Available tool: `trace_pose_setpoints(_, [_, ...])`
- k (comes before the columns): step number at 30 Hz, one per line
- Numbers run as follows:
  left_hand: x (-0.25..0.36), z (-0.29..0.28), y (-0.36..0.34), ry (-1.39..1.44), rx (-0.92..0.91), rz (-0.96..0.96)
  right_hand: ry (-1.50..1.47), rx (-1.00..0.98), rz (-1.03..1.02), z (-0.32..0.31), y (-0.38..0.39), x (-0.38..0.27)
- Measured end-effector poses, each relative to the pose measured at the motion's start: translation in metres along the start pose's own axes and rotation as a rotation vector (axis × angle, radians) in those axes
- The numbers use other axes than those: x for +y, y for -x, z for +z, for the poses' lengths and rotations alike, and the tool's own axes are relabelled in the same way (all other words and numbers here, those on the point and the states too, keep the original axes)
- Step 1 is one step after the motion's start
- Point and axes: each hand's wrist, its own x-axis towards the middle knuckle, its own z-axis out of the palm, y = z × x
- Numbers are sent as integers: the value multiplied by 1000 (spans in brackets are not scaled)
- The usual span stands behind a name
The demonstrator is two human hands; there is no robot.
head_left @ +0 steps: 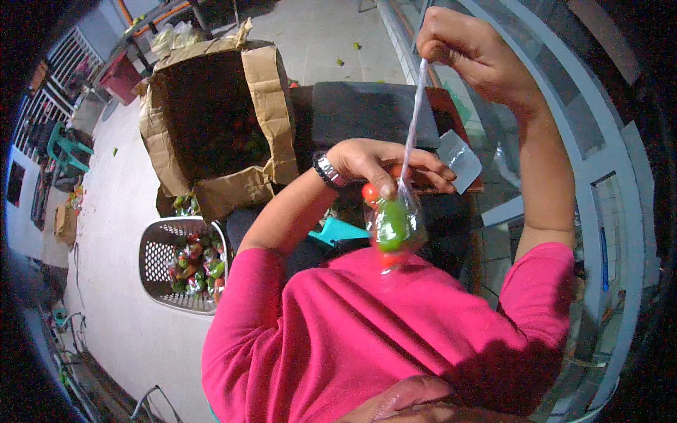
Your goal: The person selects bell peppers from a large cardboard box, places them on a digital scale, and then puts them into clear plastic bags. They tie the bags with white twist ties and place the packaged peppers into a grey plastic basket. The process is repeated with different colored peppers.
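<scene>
A clear plastic bag [416, 224] holding green and red peppers hangs in front of my chest, its lower part blurred. Its long neck [417, 113] is twisted into a thin cord. High on the right, my right hand [465, 53] is closed in a pinch on the top end of that cord. My left hand [384, 166], with a metal-banded watch [328, 171] on its wrist, is beside the base of the neck. Its thumb and stretched fingers are apart on either side of the bag; whether they touch it I cannot tell.
A large open paper sack [268, 106] with produce deep inside stands at the left. Below it sits a light plastic basket [156, 264] of several filled bags. A dark flat surface [352, 116] and clear plastic sheets [462, 166] lie beyond my hands. A grey metal frame [599, 183] rises along the right.
</scene>
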Motion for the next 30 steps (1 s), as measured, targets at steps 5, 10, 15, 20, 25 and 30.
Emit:
trace_pose_setpoints(5, [-12,-14,17,66,499,22,445,109,-5,2,-10,48])
trace_pose_setpoints(10, [-34,-22,18,-1510,1470,-73,743,261,-12,31,-31,77])
trace_pose_setpoints(15, [-93,53,-8,-1161,295,-236,888,263,19,53,-34,95])
trace_pose_setpoints(20, [-33,51,2,-1144,620,-112,728,292,49,42,-26,71])
trace_pose_setpoints(25, [23,41,31,-1263,1017,-41,605,321,-18,39,-18,58])
trace_pose_setpoints(30, [45,30,53,-1005,1142,-73,468,221,-23,37,-14,24])
